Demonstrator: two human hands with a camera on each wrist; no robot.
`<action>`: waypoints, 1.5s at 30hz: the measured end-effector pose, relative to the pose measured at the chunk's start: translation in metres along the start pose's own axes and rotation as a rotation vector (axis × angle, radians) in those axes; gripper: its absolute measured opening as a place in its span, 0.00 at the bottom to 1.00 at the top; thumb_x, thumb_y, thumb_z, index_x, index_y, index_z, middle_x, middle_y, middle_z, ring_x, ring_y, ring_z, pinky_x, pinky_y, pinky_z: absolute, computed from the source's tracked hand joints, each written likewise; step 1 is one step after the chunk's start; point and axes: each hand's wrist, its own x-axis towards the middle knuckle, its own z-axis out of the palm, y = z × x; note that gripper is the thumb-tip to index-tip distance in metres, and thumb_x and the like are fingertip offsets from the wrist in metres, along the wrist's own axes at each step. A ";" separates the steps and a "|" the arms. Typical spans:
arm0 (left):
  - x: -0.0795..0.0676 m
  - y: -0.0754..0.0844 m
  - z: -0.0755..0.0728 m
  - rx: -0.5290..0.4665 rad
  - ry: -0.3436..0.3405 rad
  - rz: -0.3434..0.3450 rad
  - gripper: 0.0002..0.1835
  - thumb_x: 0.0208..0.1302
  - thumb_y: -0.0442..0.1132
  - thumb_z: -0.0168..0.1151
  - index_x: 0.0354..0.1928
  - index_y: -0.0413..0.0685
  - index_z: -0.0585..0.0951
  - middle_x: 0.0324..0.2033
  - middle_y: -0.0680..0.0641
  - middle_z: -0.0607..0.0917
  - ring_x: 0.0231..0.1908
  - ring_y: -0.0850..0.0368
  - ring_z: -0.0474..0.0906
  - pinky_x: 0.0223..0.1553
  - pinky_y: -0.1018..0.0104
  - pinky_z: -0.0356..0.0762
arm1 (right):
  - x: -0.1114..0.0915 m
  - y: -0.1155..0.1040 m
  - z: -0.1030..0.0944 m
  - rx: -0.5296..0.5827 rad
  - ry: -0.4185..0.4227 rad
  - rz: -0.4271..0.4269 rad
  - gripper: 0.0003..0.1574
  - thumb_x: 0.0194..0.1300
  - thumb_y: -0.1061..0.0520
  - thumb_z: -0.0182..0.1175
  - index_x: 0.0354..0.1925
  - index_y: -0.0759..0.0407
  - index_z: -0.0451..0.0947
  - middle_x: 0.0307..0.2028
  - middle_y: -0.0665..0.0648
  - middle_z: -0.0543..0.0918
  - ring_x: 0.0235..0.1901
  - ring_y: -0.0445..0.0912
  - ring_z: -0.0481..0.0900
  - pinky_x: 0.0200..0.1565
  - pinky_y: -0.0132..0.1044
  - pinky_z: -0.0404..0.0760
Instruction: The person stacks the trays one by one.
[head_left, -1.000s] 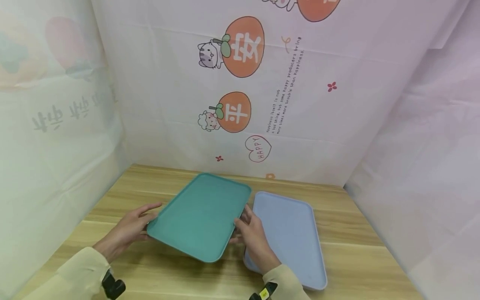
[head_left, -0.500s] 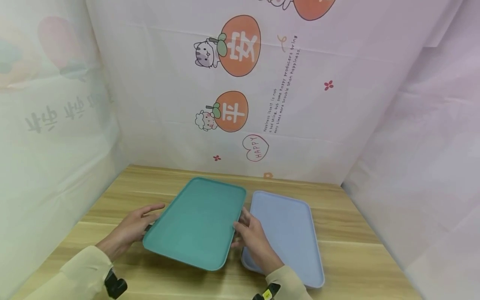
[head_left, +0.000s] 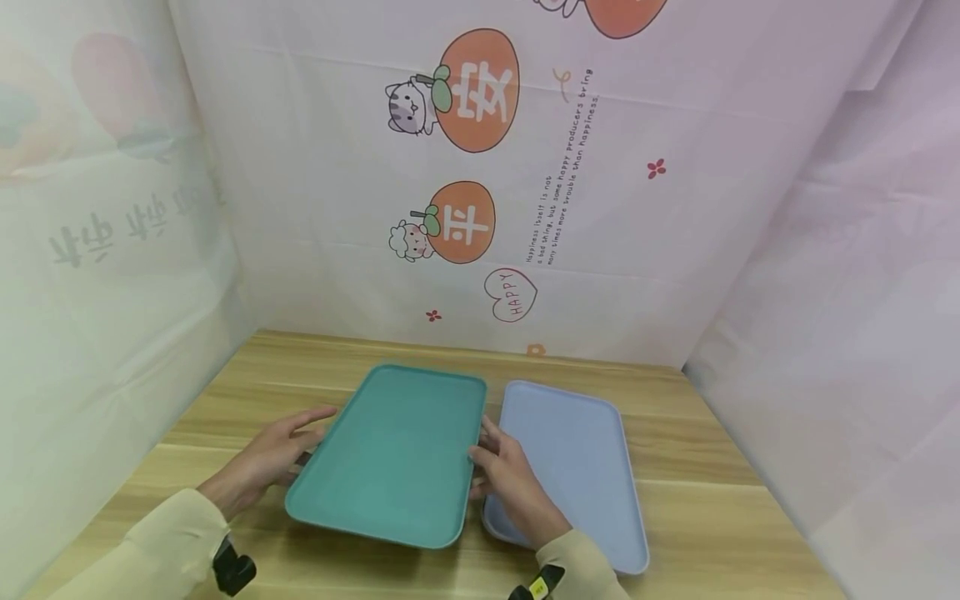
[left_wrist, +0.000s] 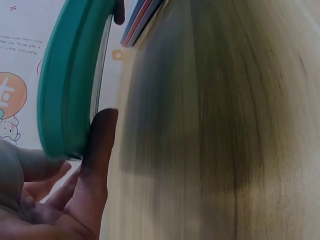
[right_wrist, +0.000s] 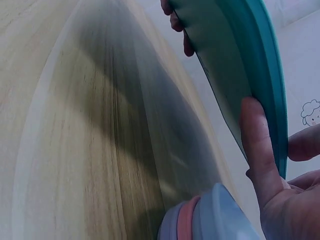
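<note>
A teal rectangular tray (head_left: 393, 454) with a low raised rim is held off the wooden table between both hands. My left hand (head_left: 262, 458) grips its left edge near the front corner; in the left wrist view a finger lies under the tray (left_wrist: 65, 85). On the opposite long edge, my right hand (head_left: 513, 483) pinches the rim, thumb on top. The right wrist view shows one finger against the underside of the tray (right_wrist: 225, 65). Right beside it lies a light blue tray (head_left: 577, 467), with the right forearm over its near left part.
Beneath the light blue tray are others in a stack, including a pink tray (right_wrist: 186, 220). The wooden table (head_left: 720, 500) meets a printed white cloth (head_left: 337, 183) at the back, and cloth walls stand on both sides.
The teal tray has shifted slightly left and closer to the person, turning to sit straighter. Both hands keep their hold; the light blue tray stays on the table.
</note>
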 end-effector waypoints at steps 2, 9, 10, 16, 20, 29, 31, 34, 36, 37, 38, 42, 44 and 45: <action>-0.001 0.001 0.002 -0.004 -0.024 -0.005 0.32 0.89 0.44 0.46 0.87 0.47 0.56 0.58 0.37 0.87 0.45 0.49 0.89 0.44 0.48 0.93 | -0.001 0.000 -0.001 -0.015 0.003 0.007 0.46 0.83 0.59 0.50 0.89 0.61 0.43 0.77 0.75 0.69 0.45 0.48 0.86 0.36 0.41 0.91; -0.002 0.005 0.006 -0.007 -0.082 -0.014 0.34 0.88 0.45 0.48 0.88 0.50 0.55 0.57 0.38 0.85 0.46 0.48 0.87 0.43 0.47 0.93 | -0.004 -0.001 -0.006 -0.067 -0.006 0.001 0.45 0.84 0.60 0.47 0.89 0.59 0.42 0.76 0.75 0.71 0.40 0.48 0.85 0.33 0.41 0.89; -0.002 0.005 0.006 -0.012 -0.091 -0.014 0.34 0.88 0.45 0.48 0.88 0.50 0.54 0.56 0.38 0.85 0.45 0.47 0.87 0.43 0.47 0.93 | -0.004 -0.001 -0.006 -0.076 -0.008 -0.002 0.45 0.84 0.60 0.46 0.89 0.58 0.42 0.75 0.75 0.72 0.39 0.48 0.85 0.33 0.42 0.89; 0.000 0.003 0.007 -0.017 -0.125 -0.003 0.34 0.89 0.43 0.46 0.89 0.50 0.51 0.53 0.39 0.86 0.44 0.47 0.88 0.41 0.47 0.94 | -0.006 -0.001 -0.008 -0.118 -0.013 -0.010 0.44 0.84 0.60 0.46 0.88 0.63 0.41 0.74 0.77 0.72 0.41 0.49 0.85 0.35 0.45 0.91; 0.000 0.002 0.009 -0.013 -0.129 0.001 0.35 0.88 0.43 0.47 0.89 0.50 0.51 0.54 0.38 0.85 0.45 0.47 0.88 0.41 0.47 0.94 | -0.006 0.000 -0.009 -0.125 -0.007 -0.012 0.43 0.85 0.60 0.46 0.88 0.63 0.43 0.74 0.77 0.71 0.38 0.49 0.84 0.33 0.45 0.90; -0.001 0.002 0.014 0.032 -0.092 0.009 0.34 0.88 0.41 0.47 0.89 0.50 0.52 0.57 0.38 0.84 0.44 0.48 0.86 0.40 0.48 0.93 | -0.007 0.002 -0.011 -0.151 0.042 -0.022 0.40 0.85 0.59 0.48 0.88 0.61 0.50 0.76 0.77 0.69 0.42 0.50 0.87 0.33 0.47 0.91; 0.000 0.003 0.015 0.041 -0.084 0.008 0.34 0.87 0.41 0.47 0.89 0.50 0.53 0.57 0.38 0.84 0.45 0.48 0.86 0.39 0.48 0.93 | -0.008 0.001 -0.011 -0.151 0.061 -0.021 0.40 0.85 0.58 0.48 0.87 0.60 0.52 0.76 0.76 0.70 0.44 0.51 0.88 0.34 0.48 0.92; 0.001 0.004 0.017 0.047 -0.080 0.008 0.34 0.87 0.41 0.48 0.88 0.50 0.54 0.57 0.39 0.85 0.45 0.49 0.86 0.39 0.49 0.93 | -0.008 0.000 -0.012 -0.159 0.078 -0.020 0.41 0.84 0.57 0.49 0.87 0.61 0.53 0.76 0.75 0.69 0.52 0.56 0.88 0.36 0.49 0.92; 0.002 0.004 0.018 0.051 -0.081 0.008 0.34 0.87 0.41 0.48 0.88 0.50 0.54 0.56 0.39 0.85 0.45 0.49 0.86 0.38 0.50 0.92 | -0.008 0.000 -0.013 -0.169 0.078 -0.017 0.42 0.83 0.57 0.52 0.87 0.61 0.52 0.77 0.75 0.68 0.57 0.61 0.87 0.36 0.51 0.92; 0.003 0.004 0.019 0.054 -0.080 0.008 0.34 0.87 0.41 0.48 0.88 0.50 0.54 0.56 0.39 0.85 0.45 0.49 0.86 0.38 0.50 0.92 | -0.009 0.000 -0.014 -0.174 0.074 -0.018 0.43 0.82 0.57 0.53 0.87 0.61 0.52 0.77 0.75 0.68 0.59 0.63 0.86 0.36 0.51 0.92; 0.004 0.004 0.020 0.055 -0.081 0.009 0.34 0.87 0.42 0.48 0.88 0.50 0.54 0.56 0.39 0.85 0.45 0.49 0.86 0.38 0.50 0.92 | -0.009 0.000 -0.016 -0.182 0.067 -0.018 0.45 0.81 0.58 0.55 0.87 0.61 0.51 0.78 0.76 0.67 0.61 0.64 0.85 0.35 0.51 0.92; 0.006 0.005 0.021 0.061 -0.069 0.005 0.34 0.87 0.43 0.48 0.88 0.50 0.55 0.57 0.39 0.85 0.45 0.49 0.86 0.38 0.51 0.92 | -0.010 -0.001 -0.022 -0.205 0.014 -0.016 0.48 0.80 0.59 0.57 0.88 0.59 0.49 0.79 0.75 0.65 0.63 0.65 0.83 0.35 0.50 0.93; 0.006 0.006 0.022 0.059 -0.066 0.007 0.34 0.87 0.42 0.48 0.88 0.51 0.56 0.57 0.39 0.85 0.45 0.49 0.86 0.37 0.51 0.92 | -0.011 -0.003 -0.024 -0.213 -0.001 -0.013 0.49 0.80 0.59 0.58 0.88 0.59 0.48 0.80 0.75 0.64 0.63 0.64 0.84 0.35 0.49 0.92; 0.006 0.007 0.023 0.060 -0.067 0.010 0.34 0.87 0.42 0.48 0.88 0.51 0.56 0.57 0.38 0.85 0.45 0.49 0.86 0.37 0.51 0.92 | -0.012 -0.003 -0.026 -0.215 -0.003 -0.008 0.48 0.81 0.59 0.58 0.88 0.58 0.48 0.80 0.74 0.64 0.63 0.64 0.84 0.35 0.49 0.92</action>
